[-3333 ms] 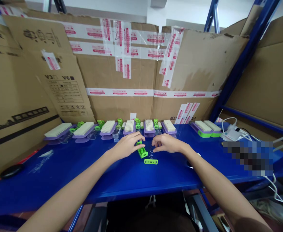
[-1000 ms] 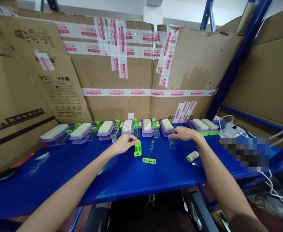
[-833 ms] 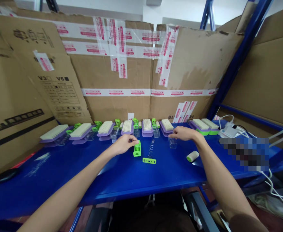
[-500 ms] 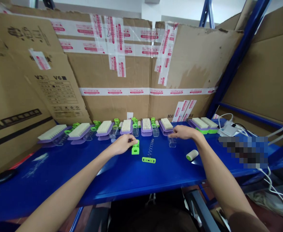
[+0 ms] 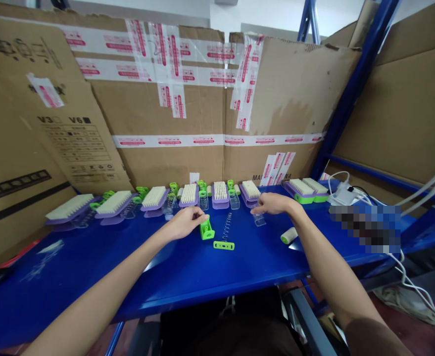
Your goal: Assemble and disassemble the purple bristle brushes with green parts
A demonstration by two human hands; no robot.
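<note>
At mid-desk, left hand (image 5: 185, 222) is pinching a green bracket (image 5: 207, 230) by its upper left end, thumb against fingers; bracket leans forward, can't tell if its bottom touches the surface. Right hand (image 5: 274, 203) is curled, fingertips pinching the upper end of a clear case (image 5: 260, 221), which sits at a slant. Between the two hands: a thin metal spring (image 5: 226, 227), lying lengthwise, its near end by a flat green slotted plate (image 5: 223, 245). Cream roller (image 5: 289, 236) with a green end cap lies on its side near the right forearm. Everything rests on a blue desk (image 5: 202, 282). Along the back edge, a row of cream-bristled brushes (image 5: 190, 194) on purple bases, bristles up, with small green parts and clear cases in between. To the right of that row, two brushes with green edging (image 5: 308, 191) sit side by side. White charger (image 5: 340, 196) and cables further right, next to a pixelated item, can't identify. Taped cardboard (image 5: 165, 113) stands behind; blue post (image 5: 354, 84) leans at right.
</note>
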